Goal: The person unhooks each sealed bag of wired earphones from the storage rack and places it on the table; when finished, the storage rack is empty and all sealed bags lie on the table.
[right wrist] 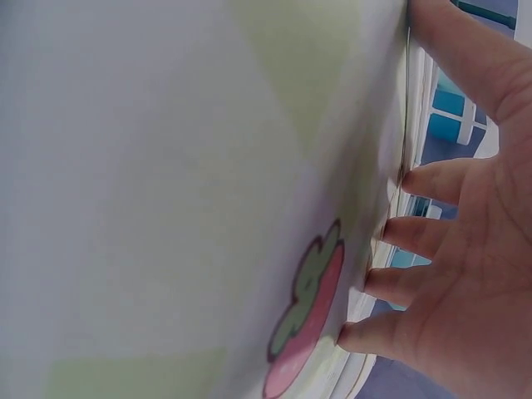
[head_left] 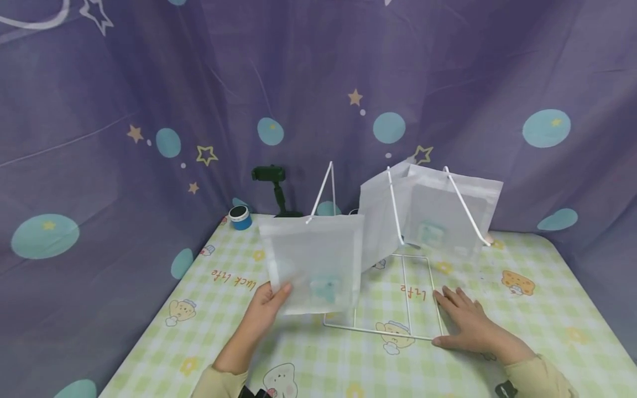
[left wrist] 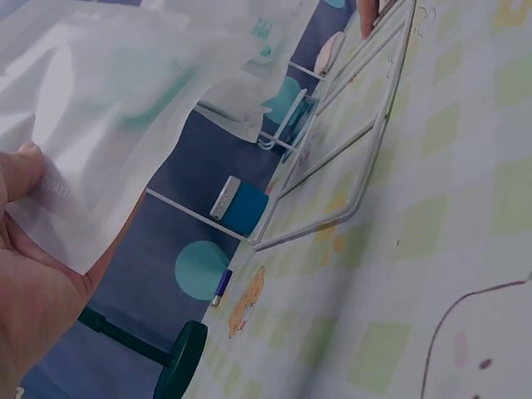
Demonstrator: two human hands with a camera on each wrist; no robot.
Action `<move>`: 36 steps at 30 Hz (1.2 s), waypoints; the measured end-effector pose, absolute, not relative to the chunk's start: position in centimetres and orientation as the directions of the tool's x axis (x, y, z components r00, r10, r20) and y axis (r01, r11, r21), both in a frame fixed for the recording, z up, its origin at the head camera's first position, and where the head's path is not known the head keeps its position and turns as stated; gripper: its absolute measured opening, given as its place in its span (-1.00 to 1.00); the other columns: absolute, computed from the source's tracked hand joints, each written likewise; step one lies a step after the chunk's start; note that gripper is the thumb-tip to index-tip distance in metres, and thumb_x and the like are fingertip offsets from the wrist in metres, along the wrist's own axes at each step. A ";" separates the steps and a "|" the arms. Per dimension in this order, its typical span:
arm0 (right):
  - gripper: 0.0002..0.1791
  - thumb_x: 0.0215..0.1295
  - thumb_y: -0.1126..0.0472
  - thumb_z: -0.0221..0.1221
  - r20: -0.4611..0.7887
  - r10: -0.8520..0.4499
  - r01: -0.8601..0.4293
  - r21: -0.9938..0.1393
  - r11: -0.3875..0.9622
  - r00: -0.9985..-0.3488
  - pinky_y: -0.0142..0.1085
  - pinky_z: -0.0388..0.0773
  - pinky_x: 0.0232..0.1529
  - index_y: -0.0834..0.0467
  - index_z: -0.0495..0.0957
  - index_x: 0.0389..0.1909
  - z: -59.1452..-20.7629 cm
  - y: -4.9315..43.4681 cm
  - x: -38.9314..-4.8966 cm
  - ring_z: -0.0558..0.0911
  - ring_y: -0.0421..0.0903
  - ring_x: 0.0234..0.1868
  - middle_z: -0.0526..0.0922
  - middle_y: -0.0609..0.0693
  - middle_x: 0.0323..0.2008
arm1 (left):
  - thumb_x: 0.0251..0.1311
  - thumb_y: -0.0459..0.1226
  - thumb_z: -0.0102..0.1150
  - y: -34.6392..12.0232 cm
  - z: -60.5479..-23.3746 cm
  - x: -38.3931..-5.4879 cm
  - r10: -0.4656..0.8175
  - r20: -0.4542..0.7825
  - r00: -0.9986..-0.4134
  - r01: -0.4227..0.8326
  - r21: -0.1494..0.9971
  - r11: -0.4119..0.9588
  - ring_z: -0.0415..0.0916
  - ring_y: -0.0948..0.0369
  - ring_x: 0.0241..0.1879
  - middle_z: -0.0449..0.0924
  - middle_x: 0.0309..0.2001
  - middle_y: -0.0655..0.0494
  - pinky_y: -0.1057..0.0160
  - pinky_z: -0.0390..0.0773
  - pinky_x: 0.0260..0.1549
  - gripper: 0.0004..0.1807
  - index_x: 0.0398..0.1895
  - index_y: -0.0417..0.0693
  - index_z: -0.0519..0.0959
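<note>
My left hand [head_left: 266, 307] holds the lower left edge of a frosted white pouch [head_left: 311, 260], thumb in front and fingers behind. A teal item shows faintly through the pouch. Its top edge meets the tip of the left prong of a white wire rack [head_left: 383, 331]; whether it hangs there I cannot tell. Two more frosted pouches are at the other prongs: one in the middle [head_left: 380, 221], seen edge-on, and one at the right [head_left: 448, 215] with a teal item inside. My right hand [head_left: 468, 320] has its fingers spread, fingertips touching the rack's right base wire at the table.
A blue jar with a white lid [head_left: 240, 218] and a dark green stand [head_left: 280, 193] are at the back left of the table. A checked cloth [head_left: 537, 326] covers the table. Purple curtains [head_left: 318, 66] hang behind and at the sides.
</note>
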State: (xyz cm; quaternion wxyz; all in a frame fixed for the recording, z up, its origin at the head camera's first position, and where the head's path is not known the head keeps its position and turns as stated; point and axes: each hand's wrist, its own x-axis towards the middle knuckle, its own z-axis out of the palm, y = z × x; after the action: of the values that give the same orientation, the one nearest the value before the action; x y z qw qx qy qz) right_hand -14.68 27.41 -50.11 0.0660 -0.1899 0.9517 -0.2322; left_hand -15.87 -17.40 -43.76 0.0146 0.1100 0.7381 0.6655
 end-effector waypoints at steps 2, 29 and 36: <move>0.19 -0.06 -0.36 0.35 -0.034 -0.393 -0.334 -0.465 0.820 -0.919 0.57 -0.12 0.06 0.33 0.17 0.43 -50.0 27.4 -14.6 -0.04 0.57 0.36 0.08 0.47 0.40 | 0.45 -0.30 -0.03 -17.7 -43.6 -15.4 0.187 0.105 -0.977 0.125 0.987 0.098 0.63 0.24 -0.09 0.63 -0.02 -0.23 0.29 0.54 -0.05 -0.66 0.08 -0.44 0.51; 0.20 -0.06 -0.37 0.34 -0.053 -0.394 -0.330 -0.452 0.829 -0.917 0.57 -0.10 0.06 0.32 0.16 0.44 -49.9 27.2 -14.6 -0.04 0.57 0.36 0.07 0.46 0.40 | 0.50 -0.38 -0.20 -18.8 -43.5 -12.6 0.439 0.225 -0.870 0.178 0.973 -0.146 0.65 0.21 -0.11 0.68 -0.07 0.19 0.23 0.61 -0.15 -0.64 0.03 0.11 0.60; 0.19 -0.05 -0.36 0.34 -0.043 -0.399 -0.338 -0.452 0.825 -0.916 0.57 -0.10 0.05 0.32 0.16 0.44 -49.8 27.2 -14.6 -0.04 0.57 0.36 0.08 0.46 0.40 | 0.48 -0.43 -0.21 -19.7 -42.6 -12.3 0.389 0.286 -0.876 0.243 0.957 -0.158 0.60 0.25 -0.04 0.67 -0.05 0.21 0.29 0.54 -0.05 -0.62 0.02 0.08 0.61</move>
State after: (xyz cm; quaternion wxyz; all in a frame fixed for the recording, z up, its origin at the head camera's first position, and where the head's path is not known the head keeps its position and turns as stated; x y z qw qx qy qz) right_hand -14.59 27.23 -49.84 0.0682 -0.1936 0.9529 -0.2235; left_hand -12.32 -19.70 -42.63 0.0507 0.2440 0.6470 0.7206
